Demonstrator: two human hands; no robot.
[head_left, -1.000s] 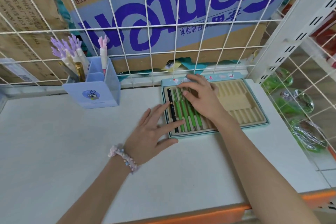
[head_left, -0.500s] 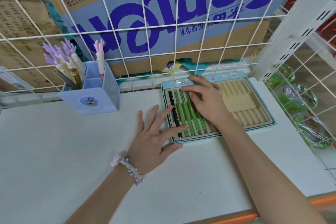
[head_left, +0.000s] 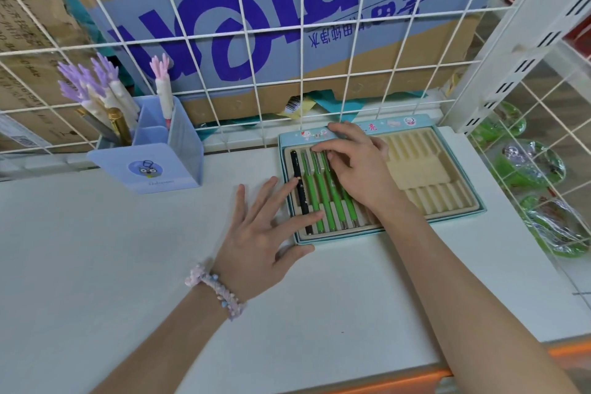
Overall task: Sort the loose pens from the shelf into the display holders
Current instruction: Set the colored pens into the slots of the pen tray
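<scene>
Little moved since prior frame; hands stay put. Right hand (head_left: 358, 166) fingers flat on green pens (head_left: 332, 198) in slotted tray (head_left: 447, 214); left hand (head_left: 259, 233) spread, steadying. Risk: pressure pops pens from grooves.

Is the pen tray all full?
No. The pen tray holds pens on its left only; the right grooves are bare.

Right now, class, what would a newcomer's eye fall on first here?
First, the green pens lying beside one black pen in the slotted pen tray at the shelf's back right, with both hands on them: right hand over the pen tops, left hand at the tray's near-left corner. Next, the blue pen holder, back left, holds purple-topped pens.
</scene>
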